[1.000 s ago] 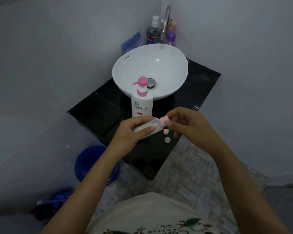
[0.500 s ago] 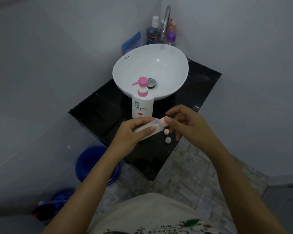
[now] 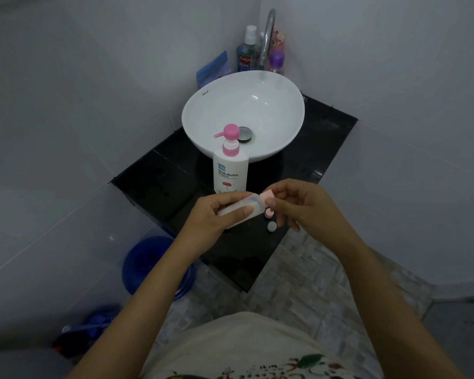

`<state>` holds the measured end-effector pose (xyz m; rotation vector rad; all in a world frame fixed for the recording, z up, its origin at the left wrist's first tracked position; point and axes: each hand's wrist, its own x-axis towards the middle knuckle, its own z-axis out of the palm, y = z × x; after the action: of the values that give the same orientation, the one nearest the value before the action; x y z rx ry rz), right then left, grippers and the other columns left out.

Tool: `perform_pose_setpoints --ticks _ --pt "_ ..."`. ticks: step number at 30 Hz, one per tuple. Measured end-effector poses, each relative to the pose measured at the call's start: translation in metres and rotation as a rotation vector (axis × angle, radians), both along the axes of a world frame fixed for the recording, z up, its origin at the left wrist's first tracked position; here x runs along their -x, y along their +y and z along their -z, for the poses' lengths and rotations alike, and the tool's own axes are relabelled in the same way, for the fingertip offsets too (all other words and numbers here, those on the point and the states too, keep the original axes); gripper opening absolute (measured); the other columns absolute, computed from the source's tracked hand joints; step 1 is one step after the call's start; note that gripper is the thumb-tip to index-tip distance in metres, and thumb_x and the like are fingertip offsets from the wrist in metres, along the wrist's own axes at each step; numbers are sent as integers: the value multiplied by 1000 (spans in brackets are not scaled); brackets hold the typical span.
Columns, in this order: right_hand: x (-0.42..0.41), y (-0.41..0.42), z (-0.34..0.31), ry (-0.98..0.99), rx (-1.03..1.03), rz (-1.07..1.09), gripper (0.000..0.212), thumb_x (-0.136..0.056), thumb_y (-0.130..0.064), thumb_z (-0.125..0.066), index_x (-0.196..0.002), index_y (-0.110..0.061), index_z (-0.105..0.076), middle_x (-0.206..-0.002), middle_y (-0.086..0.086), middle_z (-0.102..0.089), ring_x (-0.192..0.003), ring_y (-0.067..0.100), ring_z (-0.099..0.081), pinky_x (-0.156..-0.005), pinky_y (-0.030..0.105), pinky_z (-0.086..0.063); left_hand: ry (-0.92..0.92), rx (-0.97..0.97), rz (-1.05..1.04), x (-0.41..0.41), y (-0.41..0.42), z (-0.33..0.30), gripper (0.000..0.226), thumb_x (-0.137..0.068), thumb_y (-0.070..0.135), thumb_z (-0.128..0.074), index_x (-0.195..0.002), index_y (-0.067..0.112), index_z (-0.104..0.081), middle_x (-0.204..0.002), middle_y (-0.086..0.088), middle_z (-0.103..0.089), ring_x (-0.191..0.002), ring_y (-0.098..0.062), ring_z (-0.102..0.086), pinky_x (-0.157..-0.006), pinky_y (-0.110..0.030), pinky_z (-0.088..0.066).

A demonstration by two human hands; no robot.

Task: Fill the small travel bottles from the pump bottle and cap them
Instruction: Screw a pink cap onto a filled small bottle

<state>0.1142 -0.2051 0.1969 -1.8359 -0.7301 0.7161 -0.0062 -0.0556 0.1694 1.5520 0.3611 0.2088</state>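
My left hand (image 3: 216,214) grips a small translucent travel bottle (image 3: 244,207), held almost on its side above the front of the black counter (image 3: 159,181). My right hand (image 3: 304,206) pinches the bottle's pale pink cap (image 3: 266,196) between thumb and forefinger. A white pump bottle (image 3: 230,172) with a pink pump head stands upright just behind my hands, in front of the basin. Below my right fingers two more small travel bottles stand on the counter, one with a pink cap (image 3: 269,213), one with a white cap (image 3: 272,226).
A white bowl basin (image 3: 279,105) sits on the counter under a chrome tap (image 3: 267,36). Mouthwash (image 3: 247,50), a purple-capped bottle (image 3: 277,58) and a blue pouch (image 3: 213,68) stand in the corner behind it. A blue bucket (image 3: 148,263) is on the floor at the left.
My right fingers have shifted around the pink cap, turning on it. The left hand and the bottle have stayed almost in place.
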Motion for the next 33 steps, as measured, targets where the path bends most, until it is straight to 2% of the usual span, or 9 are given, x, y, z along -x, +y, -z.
perform_pose_setpoints --ticks 4,7,11,18,21,24,27,31,33 --pt "3 3 3 16 3 49 18 -89 -19 -60 -101 -6 -65 -72 16 -65 -45 6 -51 -40 14 -39 -14 9 -5 -1 0 2 29 -83 7 -64 -106 24 -65 -103 12 -67 -94 4 -63 -74 -12 -51" --pt "7 6 8 24 0 104 17 -90 -21 -59 -99 -8 -65 -72 15 -65 -45 7 -50 -41 14 -40 -20 5 -25 -2 0 4 33 -81 8 -66 -111 18 -65 -106 8 -67 -99 0 -63 -76 -13 -50" --pt "11 9 13 31 -21 163 12 -90 -21 -58 -96 -12 -64 -70 3 -64 -46 7 -51 -42 13 -40 -23 -5 -40 -3 2 6 33 -80 9 -68 -111 19 -65 -109 6 -67 -105 -6 -61 -77 -13 -50" --pt "12 11 18 3 -11 205 11 -91 -21 -57 -95 -12 -63 -72 5 -64 -44 2 -51 -43 12 -42 -36 -7 -58 -5 -1 13 30 -79 9 -69 -103 28 -67 -110 8 -67 -108 -8 -60 -78 -13 -50" --pt "11 11 20 -30 -41 194 10 -91 -20 -58 -96 -14 -64 -74 3 -65 -48 3 -52 -46 12 -43 -58 -42 -67 -6 -1 13 32 -78 6 -70 -100 29 -67 -106 10 -66 -103 1 -60 -76 -10 -49" --pt "6 9 21 -97 -58 135 12 -90 -21 -60 -97 -13 -65 -77 5 -67 -55 16 -59 -51 20 -48 -75 -88 -87 -7 -2 15 35 -76 5 -72 -100 30 -65 -102 12 -65 -94 4 -59 -74 -8 -47" --pt "1 10 22 -202 -21 87 13 -90 -23 -61 -98 -14 -65 -82 6 -67 -71 24 -64 -62 31 -55 -23 -143 -100 -8 0 25 42 -72 12 -76 -108 30 -64 -108 10 -63 -103 1 -56 -81 -7 -46" --pt "-5 17 38 -439 125 84 18 -90 -25 -59 -105 -14 -62 -94 0 -61 -78 13 -56 -67 16 -42 58 -318 -127 -5 15 43 46 -71 23 -78 -114 29 -64 -112 14 -63 -108 3 -54 -90 -12 -43" --pt "-10 22 53 -497 184 66 20 -92 -24 -56 -107 -13 -60 -99 0 -58 -82 13 -56 -71 20 -44 80 -382 -158 -1 24 50 41 -74 21 -77 -113 26 -66 -108 12 -64 -108 -3 -55 -89 -12 -41"
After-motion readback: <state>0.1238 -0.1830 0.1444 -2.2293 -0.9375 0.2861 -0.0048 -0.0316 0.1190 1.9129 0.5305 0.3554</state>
